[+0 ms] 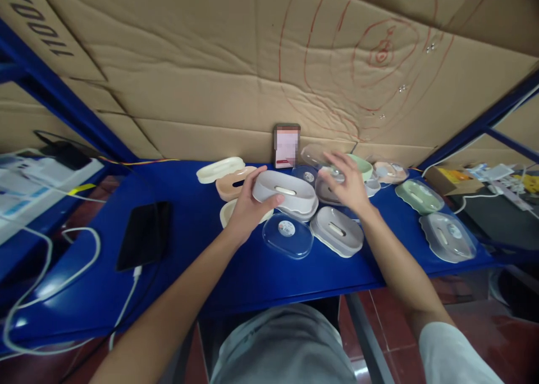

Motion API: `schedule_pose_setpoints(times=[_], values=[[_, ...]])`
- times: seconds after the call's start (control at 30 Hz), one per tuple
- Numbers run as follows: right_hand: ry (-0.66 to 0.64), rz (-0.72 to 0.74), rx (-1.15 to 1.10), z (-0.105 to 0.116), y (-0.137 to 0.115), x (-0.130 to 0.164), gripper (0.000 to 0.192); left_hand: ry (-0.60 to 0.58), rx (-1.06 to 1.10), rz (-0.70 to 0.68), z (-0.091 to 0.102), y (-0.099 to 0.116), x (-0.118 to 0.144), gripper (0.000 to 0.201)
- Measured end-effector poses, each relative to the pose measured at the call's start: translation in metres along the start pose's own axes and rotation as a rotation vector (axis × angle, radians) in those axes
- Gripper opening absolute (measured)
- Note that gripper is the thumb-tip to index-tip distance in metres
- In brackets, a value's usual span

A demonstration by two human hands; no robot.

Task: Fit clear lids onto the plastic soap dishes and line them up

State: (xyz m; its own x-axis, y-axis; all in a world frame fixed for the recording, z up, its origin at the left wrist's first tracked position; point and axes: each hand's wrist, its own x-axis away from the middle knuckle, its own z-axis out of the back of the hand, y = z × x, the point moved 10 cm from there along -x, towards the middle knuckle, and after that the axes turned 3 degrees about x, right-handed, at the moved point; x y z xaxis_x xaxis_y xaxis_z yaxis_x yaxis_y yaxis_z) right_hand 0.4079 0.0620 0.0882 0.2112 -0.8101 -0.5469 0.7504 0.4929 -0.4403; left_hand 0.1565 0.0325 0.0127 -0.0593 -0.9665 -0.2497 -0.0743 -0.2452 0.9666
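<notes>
My left hand [248, 207] grips a pale grey soap dish [284, 190] by its left end, thumb along the near side. The dish has an oval slot with a whitish bar in it. To its right, my right hand [349, 182] has thumb and fingers around a clear plastic lid [315, 155], partly hidden by the fingers. Under that hand lies another grey dish [326, 193]. Closer to me, a clear lid [287, 235] with a round label lies flat beside a grey soap dish [337, 231]. Peach [229, 184] and cream [227, 213] dish parts sit by my left hand.
A cream dish part [220, 169] lies at the back left, near a propped-up phone [287, 146]. Lidded green [420, 196] and grey [447, 237] soap dishes lie at right. A dark tablet [144, 235] with a white cable is on the left. Cardboard [210, 64] walls the back.
</notes>
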Motion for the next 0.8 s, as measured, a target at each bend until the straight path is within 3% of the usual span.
schedule_pose_setpoints(times=[0.1,0.17,0.27,0.37,0.47,0.6,0.7,0.8], values=[[-0.113,-0.113,0.283,0.001,0.042,-0.019,0.049,0.083,0.022,0.014,0.010,-0.004,-0.003,0.077],[-0.144,-0.119,0.342,0.007,0.040,-0.029,0.046,0.144,0.051,0.025,0.016,-0.008,-0.004,0.073],[-0.190,0.066,0.135,0.003,-0.016,-0.037,0.047,0.208,0.074,0.010,0.022,-0.010,-0.003,0.068],[-0.471,0.331,-0.190,-0.030,-0.092,-0.023,0.051,0.208,0.117,-0.010,0.023,-0.010,-0.002,0.071],[-0.632,0.427,-0.330,-0.055,-0.129,-0.011,0.042,0.187,0.151,-0.028,0.023,-0.009,-0.003,0.075],[-0.577,0.305,-0.332,-0.056,-0.114,-0.023,0.037,0.165,0.027,-0.102,0.027,-0.004,-0.008,0.083],[-0.497,0.204,-0.272,-0.033,-0.084,-0.035,0.044,0.117,-0.121,-0.194,0.030,0.005,-0.013,0.091],[-0.472,0.155,-0.114,-0.007,-0.049,-0.043,0.046,0.225,-0.354,-0.248,0.050,0.014,-0.015,0.079]])
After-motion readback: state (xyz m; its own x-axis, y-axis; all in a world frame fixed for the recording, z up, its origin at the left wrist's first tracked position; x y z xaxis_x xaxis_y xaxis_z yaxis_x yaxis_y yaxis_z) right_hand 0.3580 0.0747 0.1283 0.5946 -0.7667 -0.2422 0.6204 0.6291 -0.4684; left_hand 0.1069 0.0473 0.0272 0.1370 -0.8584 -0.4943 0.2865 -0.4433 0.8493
